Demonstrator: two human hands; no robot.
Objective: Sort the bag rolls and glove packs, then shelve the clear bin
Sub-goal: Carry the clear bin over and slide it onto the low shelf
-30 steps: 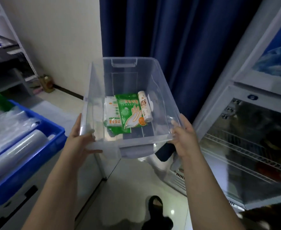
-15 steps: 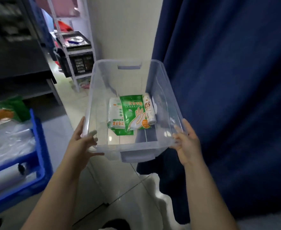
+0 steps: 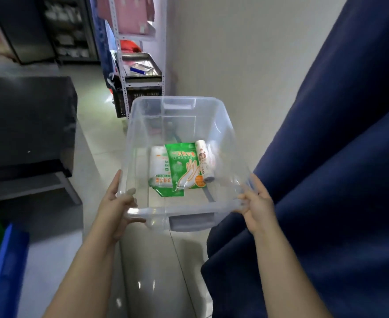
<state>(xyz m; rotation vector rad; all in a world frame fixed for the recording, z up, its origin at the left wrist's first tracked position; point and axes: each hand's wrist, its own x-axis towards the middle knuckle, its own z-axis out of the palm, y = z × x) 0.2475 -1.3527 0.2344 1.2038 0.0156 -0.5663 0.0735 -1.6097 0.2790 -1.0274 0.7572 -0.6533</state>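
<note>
I carry the clear bin (image 3: 225,125) in the air in front of me, above the floor. My left hand (image 3: 116,203) grips its near left corner and my right hand (image 3: 256,203) grips its near right corner. On the bin's bottom lie a green glove pack (image 3: 185,167), a white pack (image 3: 159,167) partly under it, and a white bag roll (image 3: 203,161) to the right of the green pack.
A dark blue curtain (image 3: 338,180) hangs close on my right. A white metal shelf rack (image 3: 140,65) with trays and a black crate (image 3: 138,97) stands ahead by the wall. A black unit (image 3: 28,125) is on the left, a blue crate (image 3: 3,267) at lower left.
The view has swung left: the glass-door fridge has left the frame, and the shelf rack and the black unit have come into view. Both hands keep the same hold on the bin.
</note>
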